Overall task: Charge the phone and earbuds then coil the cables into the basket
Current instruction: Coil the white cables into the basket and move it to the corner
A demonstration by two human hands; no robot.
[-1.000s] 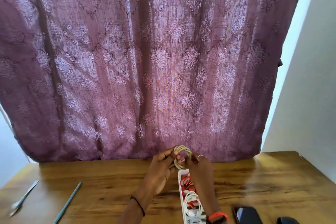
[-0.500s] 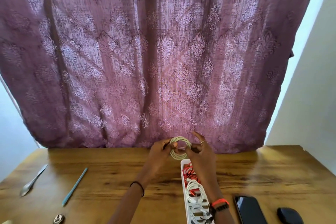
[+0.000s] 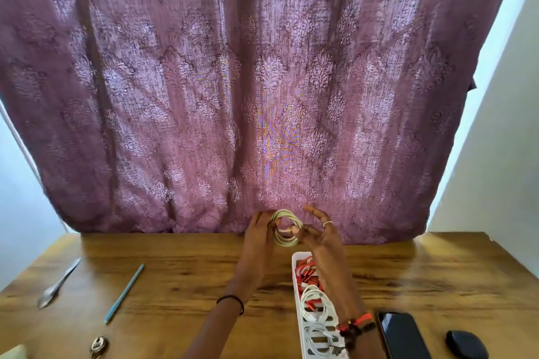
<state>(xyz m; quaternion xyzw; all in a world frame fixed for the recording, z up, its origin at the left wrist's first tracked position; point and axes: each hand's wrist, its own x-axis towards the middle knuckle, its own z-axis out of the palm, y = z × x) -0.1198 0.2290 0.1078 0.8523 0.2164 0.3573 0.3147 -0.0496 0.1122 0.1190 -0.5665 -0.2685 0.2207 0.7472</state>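
Both hands hold a small coil of cream cable (image 3: 287, 229) up in front of the curtain, above the far end of the basket. My left hand (image 3: 258, 232) grips the coil's left side. My right hand (image 3: 320, 233) pinches its right side with thumb and forefinger, the other fingers spread. Below them a long white basket (image 3: 296, 256) holds a red cable (image 3: 306, 269) at the far end and white coiled cables (image 3: 313, 304) nearer me. A black phone (image 3: 401, 335) lies face up right of the basket, and a black earbud case (image 3: 466, 344) sits further right.
The wooden table (image 3: 180, 280) carries a spoon (image 3: 58, 285) and a teal pen (image 3: 124, 290) on the left, and a small metal ring object (image 3: 99, 344) near the front edge. A purple patterned curtain (image 3: 262, 96) hangs behind the table; a white wall (image 3: 495, 154) stands to the right.
The view has tilted down, showing more of the table, phone and case. My right fingers have spread wider while both hands keep hold of the coil.
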